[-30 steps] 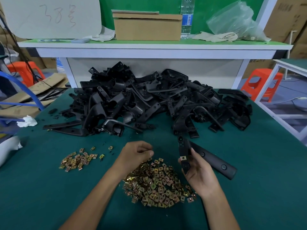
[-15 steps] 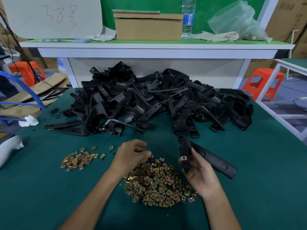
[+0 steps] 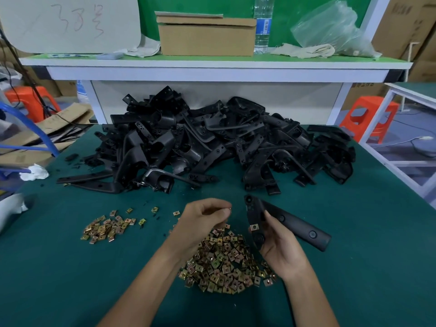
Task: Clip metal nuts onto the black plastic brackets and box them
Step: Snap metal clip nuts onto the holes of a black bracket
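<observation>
My right hand (image 3: 279,249) grips a black plastic bracket (image 3: 295,224) just above the green table, with one metal nut (image 3: 254,227) clipped on its near arm. My left hand (image 3: 200,220) hovers to the left of the bracket with curled fingers that pinch a small metal nut (image 3: 228,210) at the fingertips. Below both hands lies a big pile of brass-coloured nuts (image 3: 224,263). A smaller heap of nuts (image 3: 106,228) lies further left. A large pile of black brackets (image 3: 212,145) fills the far half of the table.
A raised shelf (image 3: 212,64) behind the pile carries a cardboard box (image 3: 205,35), a water bottle (image 3: 262,24), rags and a plastic bag (image 3: 335,29). Orange stools (image 3: 368,119) and a white frame (image 3: 410,142) stand to the right; cardboard scraps lie on the left.
My left hand has risen off the nut pile with a nut pinched and moved a little toward the bracket. The right hand and bracket have hardly moved.
</observation>
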